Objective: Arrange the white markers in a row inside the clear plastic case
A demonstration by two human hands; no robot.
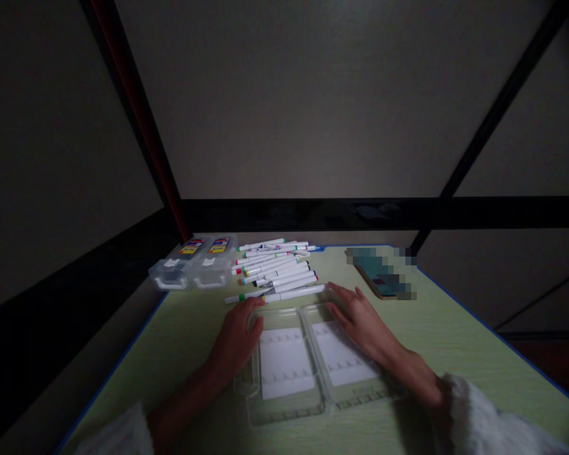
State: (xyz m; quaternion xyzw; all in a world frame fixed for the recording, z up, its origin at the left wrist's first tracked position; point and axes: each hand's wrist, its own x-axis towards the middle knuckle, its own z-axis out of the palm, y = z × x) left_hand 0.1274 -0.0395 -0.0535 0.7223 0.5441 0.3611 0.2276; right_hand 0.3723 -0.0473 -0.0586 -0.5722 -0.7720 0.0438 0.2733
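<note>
Apparently white marker (296, 292) between left fingers (252, 303) and right fingers (340, 292)

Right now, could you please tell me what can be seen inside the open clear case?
A white sheet shows through each half of the case; whether inside or beneath, I cannot tell. The right hand hides part of the right half.

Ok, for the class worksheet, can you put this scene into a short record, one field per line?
open case: clear, two halves, a white sheet showing in each
left hand: at its far left corner, fingertips by the nearest pen's yellow end
right hand: over its right half, fingertips by that pen's other end
grip: cannot tell
other pens: loose pile, white, coloured ends
far left: two clear cases
surface: pale green table, blue edge
</note>
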